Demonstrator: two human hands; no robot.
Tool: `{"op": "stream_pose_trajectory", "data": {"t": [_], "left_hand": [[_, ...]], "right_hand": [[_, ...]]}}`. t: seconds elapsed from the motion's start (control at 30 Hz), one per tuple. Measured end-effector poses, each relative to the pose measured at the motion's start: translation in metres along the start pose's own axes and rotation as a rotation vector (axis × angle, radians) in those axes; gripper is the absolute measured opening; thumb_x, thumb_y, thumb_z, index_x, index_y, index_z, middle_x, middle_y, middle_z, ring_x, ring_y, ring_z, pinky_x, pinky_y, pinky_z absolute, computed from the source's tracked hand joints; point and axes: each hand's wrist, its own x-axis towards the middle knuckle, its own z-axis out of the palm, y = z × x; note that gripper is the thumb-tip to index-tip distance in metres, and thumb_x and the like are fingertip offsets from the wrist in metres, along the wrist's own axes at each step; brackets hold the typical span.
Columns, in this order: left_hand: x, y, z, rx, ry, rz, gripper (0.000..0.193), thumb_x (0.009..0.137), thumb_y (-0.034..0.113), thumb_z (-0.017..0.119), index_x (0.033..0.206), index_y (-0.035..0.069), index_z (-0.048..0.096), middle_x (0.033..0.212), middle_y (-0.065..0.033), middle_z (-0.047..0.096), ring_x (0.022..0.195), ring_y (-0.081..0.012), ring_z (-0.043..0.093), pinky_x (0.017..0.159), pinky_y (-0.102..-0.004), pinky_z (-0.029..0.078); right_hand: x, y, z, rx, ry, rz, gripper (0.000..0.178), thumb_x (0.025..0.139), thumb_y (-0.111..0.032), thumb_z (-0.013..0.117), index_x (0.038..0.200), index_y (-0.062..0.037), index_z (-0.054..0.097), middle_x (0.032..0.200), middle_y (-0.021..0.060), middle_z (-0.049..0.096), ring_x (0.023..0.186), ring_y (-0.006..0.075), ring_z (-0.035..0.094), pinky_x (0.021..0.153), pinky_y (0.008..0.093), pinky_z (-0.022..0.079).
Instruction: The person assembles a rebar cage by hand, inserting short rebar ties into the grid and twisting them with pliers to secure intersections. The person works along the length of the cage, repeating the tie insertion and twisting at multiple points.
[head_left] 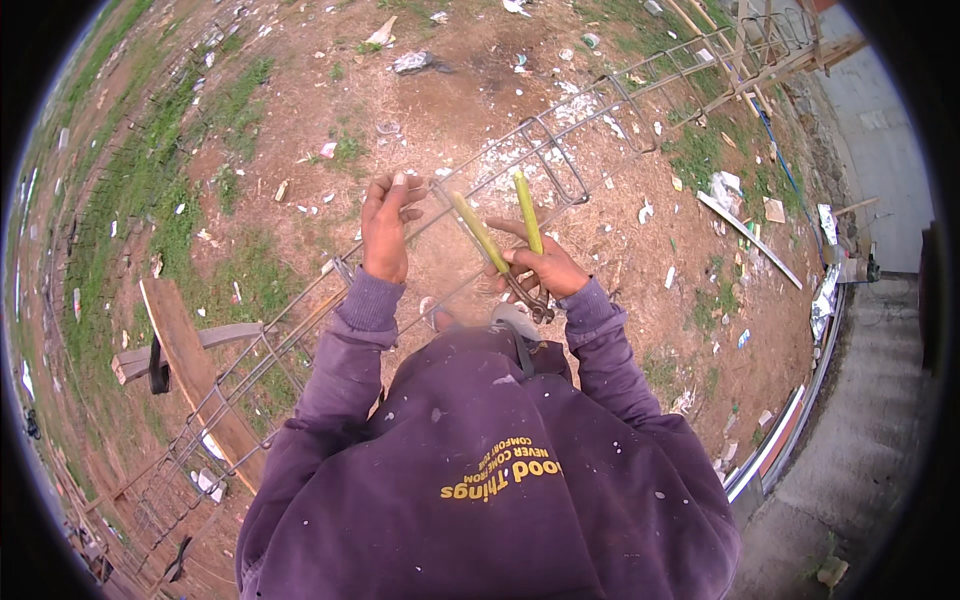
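A long rebar cage (545,140) of thin steel bars and square stirrups runs diagonally in front of me, from lower left to upper right. My right hand (545,268) grips pincers with yellow-green handles (528,212). The handles are spread apart and point away from me, while the dark metal head (541,310) is near my body. Beside the cage's far bar is my left hand (387,225), its fingers curled toward the thumb. Whatever it pinches, if anything, is too small to make out.
A wooden plank (195,375) and a shorter timber piece (220,336) support the cage at left. Wooden props (790,65) stand under its far right end. Scraps litter the dirt and grass. At right, a white strip (750,240) lies near a concrete walkway (840,440).
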Motion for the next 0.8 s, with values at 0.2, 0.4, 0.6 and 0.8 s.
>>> {"op": "stream_pose_trajectory", "data": {"t": [0.2, 0.4, 0.6, 0.8], "left_hand": [[-0.073, -0.067, -0.06, 0.076, -0.02, -0.241, 0.027, 0.101, 0.031, 0.055, 0.096, 0.005, 0.061, 0.087, -0.006, 0.068, 0.077, -0.0143, 0.066, 0.069, -0.0272, 0.049], [-0.084, -0.097, -0.042, 0.178, -0.111, -0.283, 0.027, 0.101, 0.029, 0.056, 0.091, 0.004, 0.062, 0.083, -0.0063, 0.068, 0.074, -0.0133, 0.064, 0.068, -0.027, 0.05], [-0.073, -0.084, -0.022, 0.235, -0.16, -0.14, 0.026, 0.099, 0.028, 0.059, 0.093, 0.002, 0.062, 0.083, -0.0059, 0.067, 0.072, -0.0123, 0.061, 0.068, -0.0262, 0.048], [-0.102, -0.095, -0.027, 0.316, 0.042, -0.114, 0.029, 0.099, 0.031, 0.059, 0.093, 0.003, 0.063, 0.082, -0.0052, 0.068, 0.07, -0.012, 0.063, 0.066, -0.0264, 0.048]], "right_hand": [[-0.076, 0.046, -0.076, -0.191, 0.335, 0.382, 0.051, 0.097, -0.022, 0.053, 0.147, -0.0157, 0.042, 0.098, 0.0136, 0.066, 0.066, 0.0177, 0.068, 0.05, 0.033, 0.058], [-0.022, 0.023, -0.111, -0.73, 0.353, 0.438, 0.052, 0.095, -0.042, 0.058, 0.138, -0.013, 0.052, 0.082, 0.0092, 0.065, 0.057, 0.0167, 0.063, 0.047, 0.0327, 0.053], [0.037, -0.009, -0.125, -1.204, 0.124, 0.33, 0.04, 0.092, -0.037, 0.059, 0.119, -0.0076, 0.063, 0.089, 0.014, 0.068, 0.062, 0.0233, 0.067, 0.061, 0.0361, 0.056], [0.055, 0.012, -0.12, -1.371, 0.44, 0.003, 0.042, 0.085, -0.036, 0.068, 0.115, -0.0069, 0.063, 0.093, 0.0178, 0.071, 0.094, 0.0372, 0.068, 0.085, 0.0455, 0.052]]}}
